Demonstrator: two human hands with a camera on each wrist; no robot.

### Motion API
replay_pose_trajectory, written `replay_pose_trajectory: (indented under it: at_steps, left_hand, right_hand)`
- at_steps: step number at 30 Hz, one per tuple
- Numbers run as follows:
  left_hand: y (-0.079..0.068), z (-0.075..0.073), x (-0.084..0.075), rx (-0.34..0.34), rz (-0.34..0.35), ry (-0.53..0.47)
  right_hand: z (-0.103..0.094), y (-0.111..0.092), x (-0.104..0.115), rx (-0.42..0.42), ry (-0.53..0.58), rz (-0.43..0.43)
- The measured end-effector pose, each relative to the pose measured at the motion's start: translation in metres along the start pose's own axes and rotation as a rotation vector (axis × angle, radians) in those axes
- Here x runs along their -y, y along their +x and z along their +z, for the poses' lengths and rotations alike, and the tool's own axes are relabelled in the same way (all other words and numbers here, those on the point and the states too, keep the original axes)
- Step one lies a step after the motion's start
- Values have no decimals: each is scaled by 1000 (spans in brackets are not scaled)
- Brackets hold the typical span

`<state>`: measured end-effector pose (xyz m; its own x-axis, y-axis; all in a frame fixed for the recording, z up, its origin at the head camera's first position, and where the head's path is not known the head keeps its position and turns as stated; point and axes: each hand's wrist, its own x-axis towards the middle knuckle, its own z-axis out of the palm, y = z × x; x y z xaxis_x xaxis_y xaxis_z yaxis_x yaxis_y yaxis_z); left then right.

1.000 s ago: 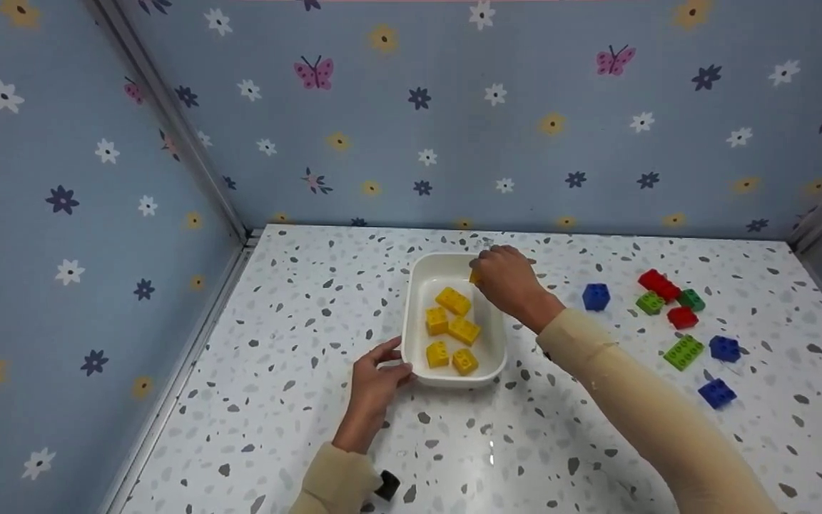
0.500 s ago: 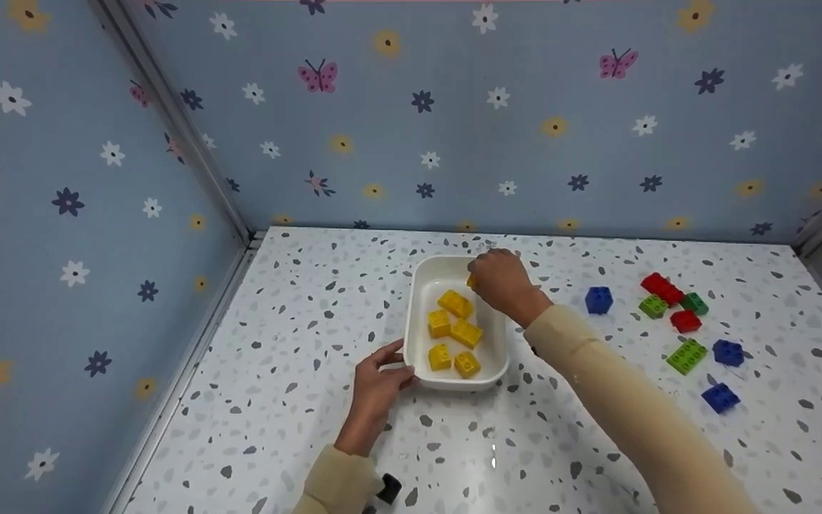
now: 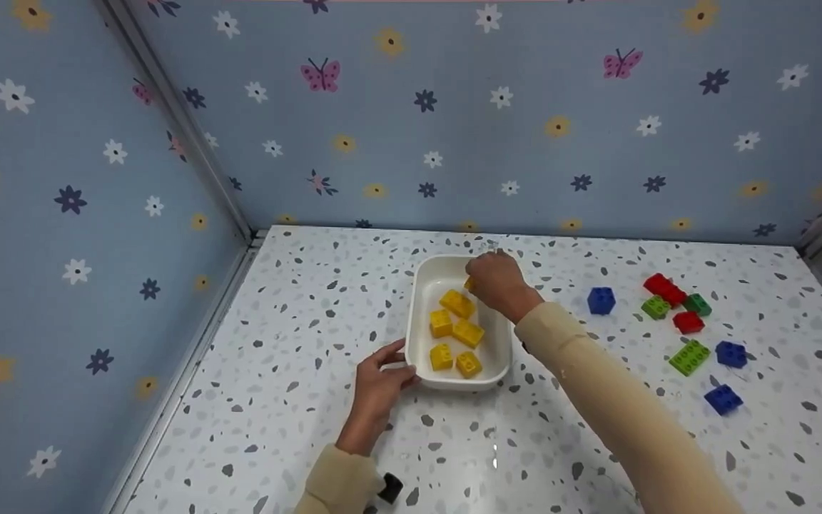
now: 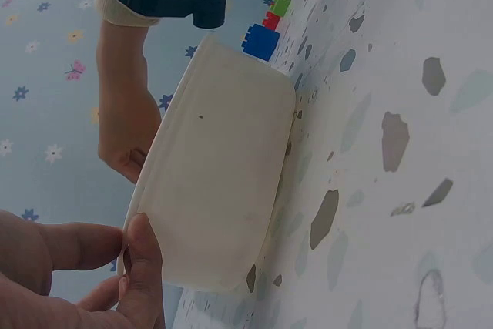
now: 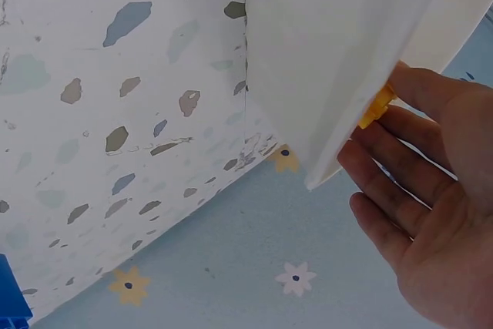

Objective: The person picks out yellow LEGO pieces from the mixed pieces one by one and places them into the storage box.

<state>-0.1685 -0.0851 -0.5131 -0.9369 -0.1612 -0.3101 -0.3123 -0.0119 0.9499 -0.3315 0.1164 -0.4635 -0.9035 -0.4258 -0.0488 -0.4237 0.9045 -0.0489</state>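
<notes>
A white rectangular container (image 3: 459, 384) sits on the speckled table with several yellow toy bricks (image 3: 457, 304) on its floor. My left hand (image 3: 377, 385) pinches its near-left rim, thumb and fingers on either side of the wall, as the left wrist view also shows. Over the container's far-right corner is my right hand (image 3: 498, 283). In the right wrist view, a yellow toy brick (image 5: 377, 107) shows between its thumb and index finger, close by the rim; the hand hides most of that brick in the head view.
To the right lie a blue brick (image 3: 601, 300), a red pair (image 3: 665, 290), another red brick (image 3: 688, 322), green bricks (image 3: 690, 357) and more blue ones (image 3: 723, 400). A flowered wall (image 3: 382, 107) stands behind the table, another (image 3: 61, 321) at the left.
My right hand and forearm have shifted left and slightly inward over the container, still with the yellow brick. The left hand keeps its hold on the rim. The bricks in the container lie as before.
</notes>
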Motion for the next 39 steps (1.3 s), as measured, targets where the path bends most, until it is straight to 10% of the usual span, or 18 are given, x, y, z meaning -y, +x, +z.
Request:
replay_pose_trajectory:
  at_steps: [39]
  left_hand:
    - [-1, -1, -1, 7, 11, -33]
  right_hand:
    - [25, 16, 2, 99, -115, 49]
